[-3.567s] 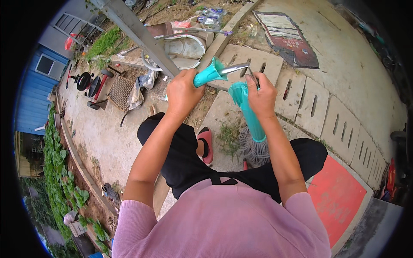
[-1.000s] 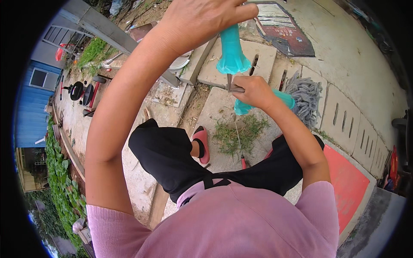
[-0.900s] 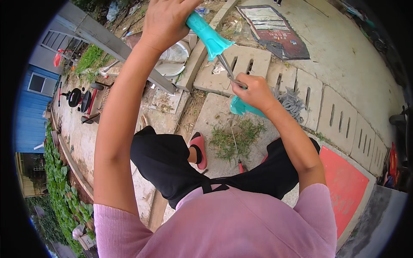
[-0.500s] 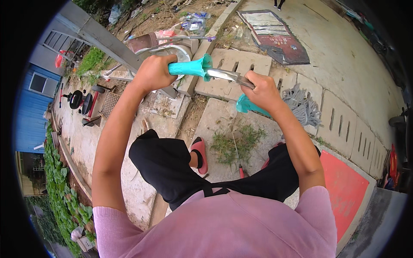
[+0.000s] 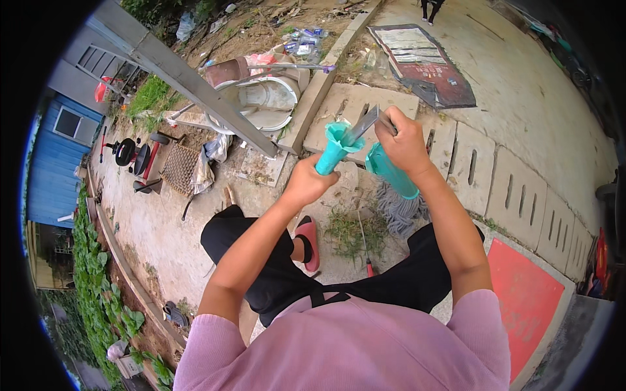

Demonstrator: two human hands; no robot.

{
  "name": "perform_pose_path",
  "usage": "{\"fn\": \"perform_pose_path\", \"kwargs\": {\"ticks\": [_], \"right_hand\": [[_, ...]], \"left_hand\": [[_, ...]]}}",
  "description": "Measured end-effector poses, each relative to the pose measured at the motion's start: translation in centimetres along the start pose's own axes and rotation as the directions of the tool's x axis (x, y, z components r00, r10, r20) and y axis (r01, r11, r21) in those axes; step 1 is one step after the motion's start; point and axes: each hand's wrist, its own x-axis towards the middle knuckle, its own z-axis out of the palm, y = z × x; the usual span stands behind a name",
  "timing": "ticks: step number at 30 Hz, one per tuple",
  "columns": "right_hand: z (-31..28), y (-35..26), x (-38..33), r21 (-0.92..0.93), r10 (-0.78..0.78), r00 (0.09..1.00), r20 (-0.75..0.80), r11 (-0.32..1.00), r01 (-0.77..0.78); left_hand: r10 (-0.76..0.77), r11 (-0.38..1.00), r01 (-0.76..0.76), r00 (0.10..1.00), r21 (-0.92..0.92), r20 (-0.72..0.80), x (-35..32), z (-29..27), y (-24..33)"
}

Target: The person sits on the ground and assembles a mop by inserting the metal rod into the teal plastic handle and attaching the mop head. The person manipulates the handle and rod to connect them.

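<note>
My left hand [image 5: 312, 182] is wrapped round a turquoise tube-shaped handle [image 5: 334, 150] with a flared, ragged-looking rim. A flat metal piece [image 5: 360, 127] runs from that flared mouth up to a bend near my right hand [image 5: 403, 140]. My right fingers are closed round the metal beyond the bend. Below this palm hangs a second turquoise tube [image 5: 393, 174], partly covered by the hand; how it joins the metal is hidden. Between my feet lie cut grass [image 5: 349, 234] and a thin metal rod with a red handle [image 5: 370, 268]. Grey stringy strands [image 5: 399, 212] lie under my right forearm.
A grey metal post [image 5: 195, 81] slants up on the left, near a white basin-like object [image 5: 267, 101]. A red-framed wheeled cart [image 5: 149, 163] stands farther left. Slotted concrete slabs [image 5: 486, 163] and a red mat [image 5: 525, 293] lie to the right. Dark legs [image 5: 430, 10] show at the top.
My left hand has moved right and down, tilting its turquoise handle from level to steeply upward. The hands are closer together. The second turquoise tube now shows more below my right hand.
</note>
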Motion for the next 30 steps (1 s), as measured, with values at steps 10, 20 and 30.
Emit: {"fn": "perform_pose_path", "kwargs": {"ticks": [10, 20, 30], "right_hand": [[3.9, 0.7, -1.9, -0.132, -0.315, 0.870, 0.380, 0.912, 0.388], [3.7, -3.2, -4.8, 0.261, -0.055, 0.905, 0.422, 0.963, -0.063], [4.5, -5.5, -5.7, 0.236, -0.078, 0.781, 0.619, 0.968, -0.090]], "left_hand": [[0.807, -0.362, -0.447, 0.290, 0.818, 0.515, 5.8, -8.8, 20.1], [0.766, 0.086, -0.657, 0.524, 0.749, 0.372, 14.5, -9.2, 9.7], [0.807, 0.416, -0.668, 0.584, 0.617, 0.089, 10.9, -9.7, 3.8]]}}
